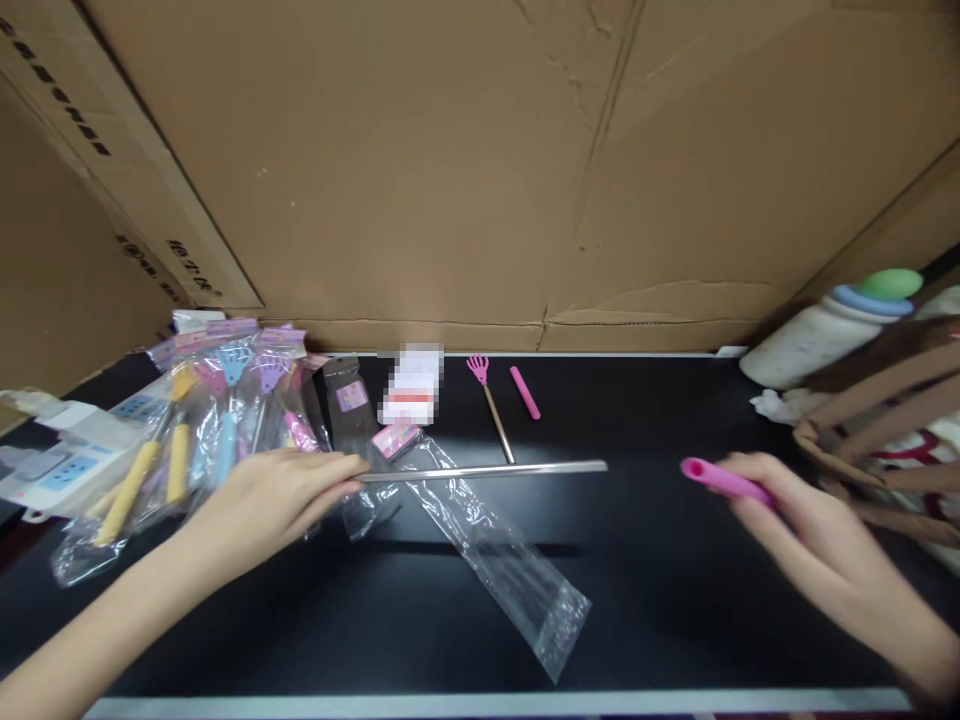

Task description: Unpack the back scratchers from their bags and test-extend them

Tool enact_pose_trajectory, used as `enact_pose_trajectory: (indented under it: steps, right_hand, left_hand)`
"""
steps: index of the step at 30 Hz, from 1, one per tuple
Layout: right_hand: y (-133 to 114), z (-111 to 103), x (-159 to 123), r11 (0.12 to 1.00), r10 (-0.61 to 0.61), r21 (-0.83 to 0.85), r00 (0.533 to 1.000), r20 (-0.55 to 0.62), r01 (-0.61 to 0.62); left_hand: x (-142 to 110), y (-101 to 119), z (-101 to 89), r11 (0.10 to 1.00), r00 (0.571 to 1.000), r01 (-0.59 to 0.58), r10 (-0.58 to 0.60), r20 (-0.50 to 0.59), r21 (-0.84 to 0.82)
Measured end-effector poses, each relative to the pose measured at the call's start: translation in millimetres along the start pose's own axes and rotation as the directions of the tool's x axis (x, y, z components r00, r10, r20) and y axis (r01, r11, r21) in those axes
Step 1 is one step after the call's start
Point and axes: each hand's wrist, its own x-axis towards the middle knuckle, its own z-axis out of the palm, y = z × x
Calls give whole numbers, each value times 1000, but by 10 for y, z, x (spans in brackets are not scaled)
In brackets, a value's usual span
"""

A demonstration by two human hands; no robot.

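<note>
The left hand [277,495] is bare, with slim fingers [334,468] and a smooth, rounded back, left of the frame's middle. It runs through a narrow wrist into a slender, bare left forearm [120,620], which widens a little towards the lower left corner and has a smooth, even outline. At the lower right of the frame the right hand [810,530] is bare too, its fingers slim, its finer details soft. Only a short, bare stretch of right forearm [900,625] shows near the lower right corner.
</note>
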Motion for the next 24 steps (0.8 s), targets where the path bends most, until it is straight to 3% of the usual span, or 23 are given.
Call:
enact_pose_trajectory:
  steps: [3,5,8,11,15,19,22,24]
  right_hand:
    - [-707,153,487,975,-183,134,982,42,176]
    - [-920,257,592,953,-200,244,977,70,178]
    - [-960,401,591,909,-79,407,996,-29,84]
    - [-976,528,602,865,-15,496,991,-134,80]
    - [-1186,718,629,839,-138,530,990,-13,124]
    - [-1345,884,626,815,-185,548,981,-64,189]
    - [-1341,926,650,813,-191,548,979,-68,197]
    - [-1316,905,687,826,-219,535,976,14,178]
  left_hand:
    - [255,189,79,997,996,-61,64,59,-57]
    - [330,257,122,993,994,-85,90,55,-86]
    - [371,308,189,992,995,-94,97,38,-90]
    - [409,376,263,994,997,-71,73,22,-77]
    - [521,590,333,987,997,-72,77,28,-140]
    - [646,801,353,985,996,-77,71,-46,-156]
    - [696,815,373,985,996,-61,48,-78,-164]
    - [732,758,391,987,994,-77,66,-82,-140]
